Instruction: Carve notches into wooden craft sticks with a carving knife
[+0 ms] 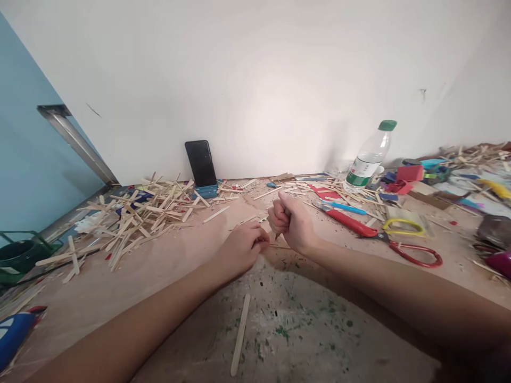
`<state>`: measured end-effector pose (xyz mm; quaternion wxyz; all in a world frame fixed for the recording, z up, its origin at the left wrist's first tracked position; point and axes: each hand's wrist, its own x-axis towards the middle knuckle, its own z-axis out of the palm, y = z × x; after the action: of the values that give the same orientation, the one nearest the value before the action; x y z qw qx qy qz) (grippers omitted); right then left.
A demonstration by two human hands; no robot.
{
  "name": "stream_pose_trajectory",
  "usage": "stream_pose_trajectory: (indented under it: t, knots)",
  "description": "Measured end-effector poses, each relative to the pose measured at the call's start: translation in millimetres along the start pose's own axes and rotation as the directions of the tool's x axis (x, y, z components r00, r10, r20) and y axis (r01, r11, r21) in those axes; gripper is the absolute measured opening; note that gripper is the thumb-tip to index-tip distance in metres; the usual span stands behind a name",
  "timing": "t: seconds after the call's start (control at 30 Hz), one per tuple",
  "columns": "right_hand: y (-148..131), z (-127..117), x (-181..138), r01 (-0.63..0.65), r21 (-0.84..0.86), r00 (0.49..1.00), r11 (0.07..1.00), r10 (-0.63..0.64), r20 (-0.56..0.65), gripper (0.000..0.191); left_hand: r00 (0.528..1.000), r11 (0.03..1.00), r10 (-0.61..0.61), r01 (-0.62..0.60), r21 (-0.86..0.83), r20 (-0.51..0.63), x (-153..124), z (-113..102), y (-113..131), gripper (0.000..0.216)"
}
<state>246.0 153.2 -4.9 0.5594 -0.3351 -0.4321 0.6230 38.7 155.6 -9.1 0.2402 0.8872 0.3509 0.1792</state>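
My left hand [242, 246] rests low on the work surface, its fingers curled together at the end of a thin wooden craft stick [280, 246]. Just to its right, my right hand [294, 222] makes a fist with the thumb on top. A small pointed tip shows below that fist, over the stick; the rest of the thing is hidden in the fingers. A loose craft stick [240, 335] lies on the paint-flecked surface nearer to me, between my forearms.
A large pile of craft sticks [147, 215] lies at the left, near a phone [200, 163] propped on a blue stand. On the right are red-handled scissors [415, 254], a red utility knife [351, 222], a blue pen-like tool [345, 207] and a plastic bottle [365, 165]. A white wall stands behind.
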Motion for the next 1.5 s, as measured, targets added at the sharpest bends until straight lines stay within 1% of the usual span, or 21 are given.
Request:
stream_pose_trajectory:
  t: [0.2,0.43,0.63,0.8,0.93,1.13,1.2,1.33,1.5]
  knots:
    - [-7.7,4.6,-1.2,0.009,0.016,1.000,1.000,-0.009,-0.012,0.043,1.000,1.000,0.016,-0.016,0.014,-0.020,-0.5,2.4,1.2,0.036]
    - [-13.8,7.7,-2.9,0.003,0.028,1.000,1.000,-0.003,-0.031,0.040,1.000,0.999,0.009,-0.008,-0.046,0.012,0.5,-2.5,-1.4,0.034]
    - [-17.7,9.7,-2.4,0.028,0.026,0.999,0.999,-0.027,-0.042,0.038,0.999,0.996,-0.010,0.013,-0.086,0.033,0.2,-4.8,-1.4,0.034]
    - [-20.2,11.0,-2.7,0.050,0.007,0.998,0.999,-0.050,-0.033,0.039,1.000,0.995,-0.003,0.006,-0.099,0.031,0.4,-5.1,0.6,0.033]
    - [-23.9,14.7,-4.2,0.067,-0.019,0.997,0.998,-0.068,-0.022,0.046,1.000,0.995,0.003,0.001,-0.105,0.031,1.4,-5.3,0.9,0.033]
    - [-33.0,31.4,-7.5,0.097,-0.099,0.995,0.990,-0.100,-0.023,0.076,0.999,0.994,0.006,-0.003,-0.105,0.033,2.5,-6.0,1.0,0.032]
    - [-35.5,37.9,-8.0,0.111,-0.128,0.993,0.985,-0.116,-0.027,0.082,0.999,0.994,0.015,-0.012,-0.109,0.032,2.6,-5.9,1.0,0.032]
    - [-37.3,46.1,-8.2,0.133,-0.178,0.989,0.975,-0.142,-0.039,0.080,0.999,0.992,0.045,-0.042,-0.118,0.026,3.2,-4.3,-0.7,0.031]
    - [-36.7,46.3,-7.6,0.142,-0.220,0.985,0.965,-0.159,-0.062,0.077,0.997,0.990,0.074,-0.071,-0.121,0.018,4.2,-2.7,-4.0,0.031]
